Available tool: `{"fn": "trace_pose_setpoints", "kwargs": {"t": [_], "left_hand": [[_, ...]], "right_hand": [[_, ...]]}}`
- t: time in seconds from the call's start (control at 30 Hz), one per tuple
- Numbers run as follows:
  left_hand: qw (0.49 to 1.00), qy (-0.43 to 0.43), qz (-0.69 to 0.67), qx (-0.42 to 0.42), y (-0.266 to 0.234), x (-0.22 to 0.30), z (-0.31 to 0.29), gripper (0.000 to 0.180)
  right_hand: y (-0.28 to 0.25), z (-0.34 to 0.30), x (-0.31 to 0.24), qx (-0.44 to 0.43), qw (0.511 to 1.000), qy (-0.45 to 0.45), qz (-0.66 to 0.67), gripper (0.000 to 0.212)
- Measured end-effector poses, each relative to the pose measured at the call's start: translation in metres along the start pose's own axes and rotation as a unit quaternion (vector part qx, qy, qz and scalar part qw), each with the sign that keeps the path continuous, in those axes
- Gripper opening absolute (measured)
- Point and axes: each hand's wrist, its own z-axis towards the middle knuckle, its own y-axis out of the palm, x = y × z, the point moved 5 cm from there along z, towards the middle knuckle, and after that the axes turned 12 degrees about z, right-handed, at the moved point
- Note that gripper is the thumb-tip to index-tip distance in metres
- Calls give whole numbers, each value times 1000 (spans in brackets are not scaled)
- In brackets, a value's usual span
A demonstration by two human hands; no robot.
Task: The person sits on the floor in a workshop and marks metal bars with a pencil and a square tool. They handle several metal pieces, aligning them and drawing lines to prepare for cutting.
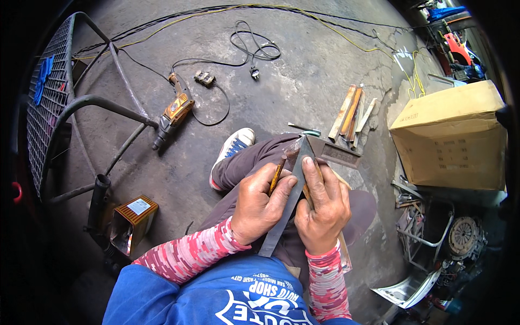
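A flat dark grey metal bar [281, 225] slants from my lap up between both hands, its far end above my knee. My left hand [259, 203] is closed at its left edge, thumb on the bar. A thin yellow pencil-like stick [277, 176] pokes out of that hand. Beside the bar's far end is a rusty brown metal piece [291, 153]. My right hand [323, 203] grips the bar from the right, fingertips flat on its face; its palm side is hidden. Just past the right fingers lies a dark metal block [338, 155] with raised marks.
An orange power drill [176, 111] with a coiled black cord lies on the concrete floor, near a metal-framed mesh chair [89, 103]. A square tin [136, 222] is at left. Rusty metal strips [351, 116], a cardboard box [449, 141] and scrap parts [463, 238] are at right.
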Motion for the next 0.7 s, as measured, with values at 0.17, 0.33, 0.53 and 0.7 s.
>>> {"fn": "trace_pose_setpoints", "kwargs": {"t": [0.17,0.33,0.53,0.7], "left_hand": [[1000,-4,-8,3,4,0,2,11],[1000,-8,-6,9,5,-1,3,12],[1000,-9,-1,0,4,1,5,13],[1000,-6,-4,-22,4,3,8,14]], "right_hand": [[0,-2,5,-24,999,20,26,74],[1,3,7,-36,999,16,37,73],[1,6,5,-44,998,31,31,73],[3,8,7,-29,999,24,4,74]]}}
